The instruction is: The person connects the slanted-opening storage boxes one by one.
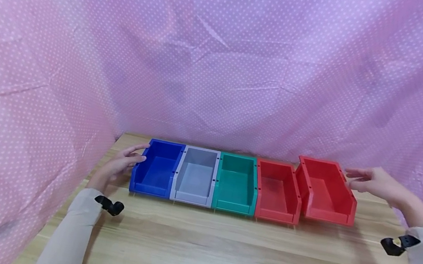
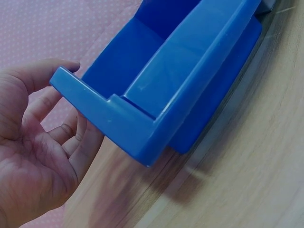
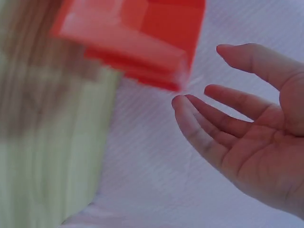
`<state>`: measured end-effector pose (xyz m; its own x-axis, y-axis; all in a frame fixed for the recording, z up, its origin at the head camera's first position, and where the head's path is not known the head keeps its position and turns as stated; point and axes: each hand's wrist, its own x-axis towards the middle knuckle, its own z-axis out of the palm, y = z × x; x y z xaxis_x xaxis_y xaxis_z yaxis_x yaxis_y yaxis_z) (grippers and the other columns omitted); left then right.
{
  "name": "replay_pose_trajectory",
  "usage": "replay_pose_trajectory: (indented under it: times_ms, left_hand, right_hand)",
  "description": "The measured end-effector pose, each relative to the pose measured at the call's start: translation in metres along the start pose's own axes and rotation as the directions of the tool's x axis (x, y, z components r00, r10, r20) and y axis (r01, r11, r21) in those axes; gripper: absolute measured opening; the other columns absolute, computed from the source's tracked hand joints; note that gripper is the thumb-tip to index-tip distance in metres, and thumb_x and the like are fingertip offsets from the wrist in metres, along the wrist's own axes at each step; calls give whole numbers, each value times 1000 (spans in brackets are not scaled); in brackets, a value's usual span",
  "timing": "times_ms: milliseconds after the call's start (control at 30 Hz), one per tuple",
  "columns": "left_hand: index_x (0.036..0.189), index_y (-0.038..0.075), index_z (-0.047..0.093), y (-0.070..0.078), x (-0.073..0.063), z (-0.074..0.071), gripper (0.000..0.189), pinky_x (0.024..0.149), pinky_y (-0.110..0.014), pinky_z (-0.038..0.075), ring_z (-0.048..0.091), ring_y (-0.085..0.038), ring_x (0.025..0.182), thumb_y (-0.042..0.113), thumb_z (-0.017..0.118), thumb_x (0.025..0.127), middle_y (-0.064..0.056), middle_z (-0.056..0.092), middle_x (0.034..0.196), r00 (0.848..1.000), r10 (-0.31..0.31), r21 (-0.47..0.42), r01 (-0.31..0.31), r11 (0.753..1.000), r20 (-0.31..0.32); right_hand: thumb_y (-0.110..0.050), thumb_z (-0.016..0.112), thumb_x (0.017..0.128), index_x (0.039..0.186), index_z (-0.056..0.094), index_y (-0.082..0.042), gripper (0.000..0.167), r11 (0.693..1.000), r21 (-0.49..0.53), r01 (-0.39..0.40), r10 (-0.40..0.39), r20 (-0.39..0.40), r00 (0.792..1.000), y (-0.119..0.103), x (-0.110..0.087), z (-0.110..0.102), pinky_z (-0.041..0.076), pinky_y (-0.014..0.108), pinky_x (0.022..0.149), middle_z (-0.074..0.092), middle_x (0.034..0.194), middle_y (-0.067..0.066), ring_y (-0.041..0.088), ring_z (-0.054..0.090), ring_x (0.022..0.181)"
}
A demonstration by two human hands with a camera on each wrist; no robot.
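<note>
My left hand (image 1: pixel 122 163) is at the outer side of the blue bin (image 1: pixel 158 172), at the row's left end. In the left wrist view its thumb (image 2: pixel 66 65) lies at the bin's rim and the loosely extended fingers reach the outer wall. At the other end, my right hand (image 1: pixel 381 184) is beside the rightmost red bin (image 1: pixel 325 188), which sits askew and higher than its neighbour. Seen from the right wrist, the fingers (image 3: pixel 197 128) are spread and loosely bent, with fingertips near the blurred red bin (image 3: pixel 128 42) and nothing between them and the thumb.
Between the end bins stand a grey bin (image 1: pixel 196 178), a green bin (image 1: pixel 235 185) and another red bin (image 1: pixel 274 194), side by side. They sit toward the back of the wooden table (image 1: pixel 216 254). Pink dotted cloth (image 1: pixel 220 82) hangs behind and at both sides.
</note>
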<state>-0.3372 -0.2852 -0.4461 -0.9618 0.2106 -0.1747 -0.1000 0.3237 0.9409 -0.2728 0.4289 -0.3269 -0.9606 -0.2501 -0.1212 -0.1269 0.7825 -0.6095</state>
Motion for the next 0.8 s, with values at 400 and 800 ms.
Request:
replay_pose_trajectory:
  times_ms: [400, 800]
  left_hand:
    - [162, 23, 29, -1, -1, 2, 67, 102, -34, 48, 47, -30, 134, 34, 60, 104, -21, 38, 158, 999, 14, -5, -14, 1000, 40]
    - [162, 23, 29, 0, -1, 0, 66, 93, -28, 51, 52, -18, 123, 33, 59, 104, -17, 43, 152, 999, 10, -13, -9, 1000, 39]
  right_hand:
    - [-21, 80, 88, 147, 52, 0, 68, 987, 45, 154, -158, 84, 984, -51, 19, 25, 58, 23, 85, 59, 142, 24, 38, 63, 121]
    - [-29, 85, 83, 152, 46, -4, 83, 984, -26, 176, -171, 143, 975, -46, 32, 41, 56, 43, 90, 50, 150, 22, 42, 47, 130]
